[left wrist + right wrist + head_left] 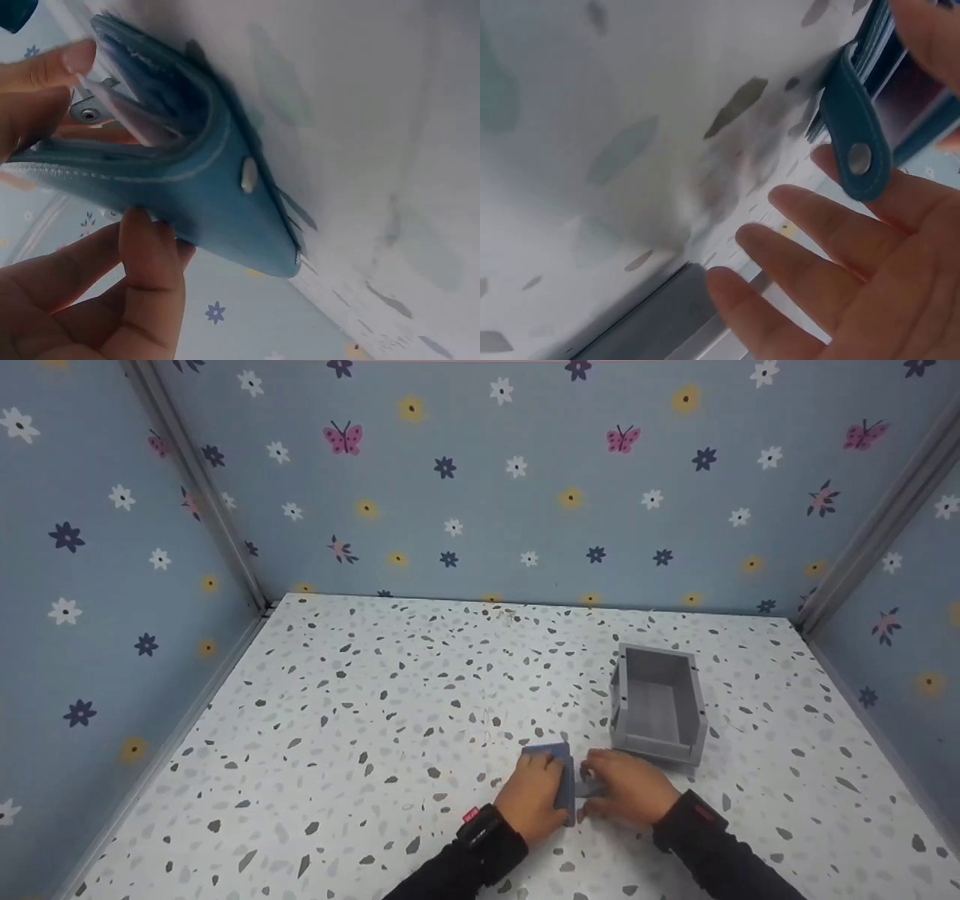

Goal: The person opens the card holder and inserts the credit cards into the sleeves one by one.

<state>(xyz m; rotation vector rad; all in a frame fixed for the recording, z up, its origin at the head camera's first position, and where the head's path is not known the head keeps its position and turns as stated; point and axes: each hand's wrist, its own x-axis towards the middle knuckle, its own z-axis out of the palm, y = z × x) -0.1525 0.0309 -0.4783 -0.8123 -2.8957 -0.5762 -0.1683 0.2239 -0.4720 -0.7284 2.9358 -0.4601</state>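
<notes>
A blue snap wallet (568, 791) with pale stitching stands partly opened on the speckled tabletop, in front of me. My left hand (529, 791) holds it, fingers over the cover. From the left wrist view, the wallet (217, 187) shows its rounded fold, a small metal stud and pale sheets inside; fingers (150, 277) press the cover from below. My right hand (626, 787) is at the wallet's right side, by the strap. In the right wrist view its fingers (832, 232) are spread and fairly straight, and the strap (855, 127) with its metal snap hangs across the index finger.
A grey open-topped bin (656, 697) stands just beyond my right hand. Blue flower-patterned panels (480, 480) enclose the white speckled table (360, 682) at the back and both sides, with grey metal posts (214, 495) in the corners.
</notes>
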